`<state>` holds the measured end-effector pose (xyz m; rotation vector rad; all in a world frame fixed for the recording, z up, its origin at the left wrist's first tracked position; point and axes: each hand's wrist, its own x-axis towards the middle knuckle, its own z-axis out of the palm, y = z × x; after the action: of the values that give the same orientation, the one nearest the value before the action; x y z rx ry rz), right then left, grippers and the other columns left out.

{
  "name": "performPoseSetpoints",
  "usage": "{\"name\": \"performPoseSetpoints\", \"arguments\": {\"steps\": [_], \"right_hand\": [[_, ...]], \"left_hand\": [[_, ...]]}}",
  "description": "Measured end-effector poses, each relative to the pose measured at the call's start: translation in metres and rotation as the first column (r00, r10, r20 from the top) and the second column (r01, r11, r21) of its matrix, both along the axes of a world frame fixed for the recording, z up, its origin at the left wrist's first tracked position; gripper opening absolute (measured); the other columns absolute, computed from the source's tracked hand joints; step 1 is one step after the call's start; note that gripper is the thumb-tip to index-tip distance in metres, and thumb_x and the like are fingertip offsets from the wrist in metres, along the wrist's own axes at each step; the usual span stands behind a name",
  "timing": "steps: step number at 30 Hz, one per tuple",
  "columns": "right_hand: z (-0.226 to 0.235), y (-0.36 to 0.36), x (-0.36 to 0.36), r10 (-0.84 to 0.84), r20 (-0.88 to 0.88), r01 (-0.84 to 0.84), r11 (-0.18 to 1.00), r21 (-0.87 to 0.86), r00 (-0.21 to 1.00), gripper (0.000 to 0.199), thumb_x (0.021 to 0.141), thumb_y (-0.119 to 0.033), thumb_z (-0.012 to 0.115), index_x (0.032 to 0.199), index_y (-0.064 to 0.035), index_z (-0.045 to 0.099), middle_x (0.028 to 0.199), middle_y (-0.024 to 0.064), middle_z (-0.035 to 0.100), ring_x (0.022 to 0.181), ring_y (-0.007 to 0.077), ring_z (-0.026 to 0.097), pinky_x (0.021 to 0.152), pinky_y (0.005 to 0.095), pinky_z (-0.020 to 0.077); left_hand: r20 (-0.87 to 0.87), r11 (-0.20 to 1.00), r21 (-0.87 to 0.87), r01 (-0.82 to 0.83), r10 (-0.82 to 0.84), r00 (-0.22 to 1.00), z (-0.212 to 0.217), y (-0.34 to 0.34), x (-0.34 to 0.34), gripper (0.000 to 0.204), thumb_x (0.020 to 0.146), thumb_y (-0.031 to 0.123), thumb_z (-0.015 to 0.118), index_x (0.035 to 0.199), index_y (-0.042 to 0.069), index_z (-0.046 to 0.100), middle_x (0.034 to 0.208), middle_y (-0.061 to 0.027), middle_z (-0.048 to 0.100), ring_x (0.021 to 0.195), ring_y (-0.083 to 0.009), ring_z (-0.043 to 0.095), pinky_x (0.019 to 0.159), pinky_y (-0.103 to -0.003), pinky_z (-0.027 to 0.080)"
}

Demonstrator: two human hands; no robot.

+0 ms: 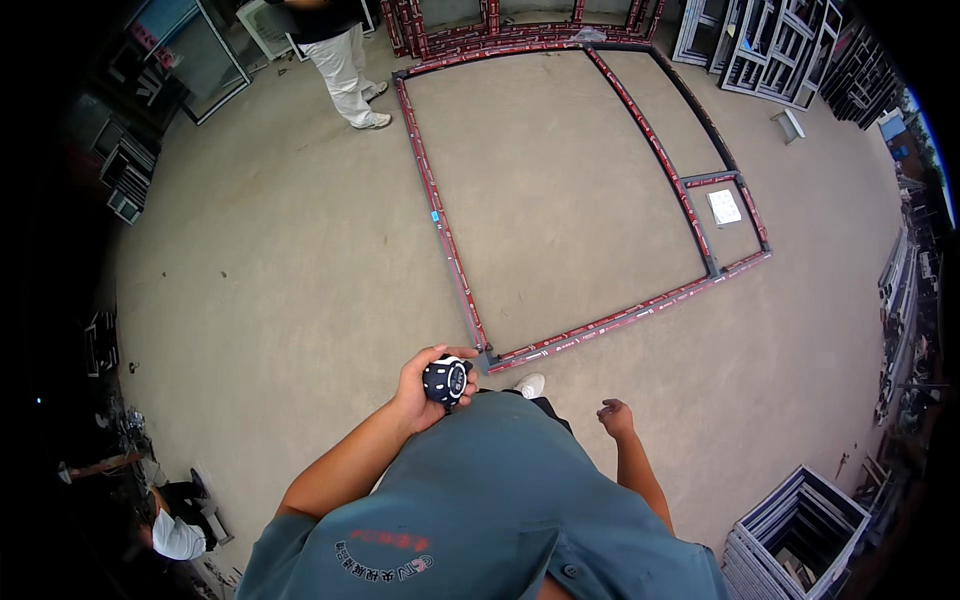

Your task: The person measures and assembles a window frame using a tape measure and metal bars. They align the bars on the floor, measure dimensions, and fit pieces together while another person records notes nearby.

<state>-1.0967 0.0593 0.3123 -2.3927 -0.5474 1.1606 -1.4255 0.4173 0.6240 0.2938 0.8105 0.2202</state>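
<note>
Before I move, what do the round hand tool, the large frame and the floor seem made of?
Round hand tool in the left hand: probably hard plastic, dark and white, moulded-looking case.
Large frame: likely metal, grey at corners; red patterned film covers most, so plastic is possible.
Floor: looks like matt concrete, beige-grey with faint stains.

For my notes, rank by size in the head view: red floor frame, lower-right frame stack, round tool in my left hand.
1. Red floor frame
2. Frame stack
3. Round tool, probably enlarged by nearness
</note>
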Motion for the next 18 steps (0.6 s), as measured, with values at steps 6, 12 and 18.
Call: {"name": "performPoseSetpoints", "arguments": {"steps": [6, 12, 18], "right_hand": [[-0.029, 0.064, 0.069, 0.088, 0.059, -0.091, 0.994, 0.064, 0.994, 0.039, 0.087, -0.018, 0.069, 0.118, 0.0055, 0.063, 0.086, 0.0130, 0.071, 0.071, 0.0174, 0.067, 0.067, 0.0318, 0.0538], [-0.027, 0.139, 0.068, 0.048, 0.048, -0.050, 0.998, 0.045, 0.998, 0.040, 0.090, -0.026, 0.066, 0.119, 0.0018, 0.064, 0.095, 0.0162, 0.072, 0.080, 0.0234, 0.068, 0.076, 0.0349, 0.0539], [0.013, 0.201, -0.005, 0.112, 0.044, -0.112, 0.994, -0.003, 0.993, 0.038, 0.090, -0.030, 0.066, 0.117, -0.0033, 0.067, 0.097, 0.0177, 0.072, 0.090, 0.0295, 0.070, 0.084, 0.0375, 0.0540]], "left_hand": [[-0.136, 0.989, 0.077, -0.127, 0.136, 0.981, 0.007, 0.005, 0.009, 0.048, 0.095, 0.046, 0.046, 0.120, 0.007, 0.059, 0.088, -0.0095, 0.066, 0.075, -0.0209, 0.064, 0.060, -0.034, 0.049], [-0.286, 0.954, 0.264, -0.141, 0.217, 0.933, -0.061, 0.067, -0.021, 0.042, 0.096, 0.042, 0.049, 0.120, 0.007, 0.056, 0.092, -0.0102, 0.064, 0.078, -0.0216, 0.064, 0.062, -0.037, 0.053], [-0.844, 0.793, 0.291, 0.536, -0.051, 0.534, -0.220, 0.159, -0.045, 0.041, 0.082, 0.039, 0.067, 0.107, 0.006, 0.064, 0.099, -0.0144, 0.069, 0.094, -0.0259, 0.067, 0.084, -0.037, 0.052]]}}
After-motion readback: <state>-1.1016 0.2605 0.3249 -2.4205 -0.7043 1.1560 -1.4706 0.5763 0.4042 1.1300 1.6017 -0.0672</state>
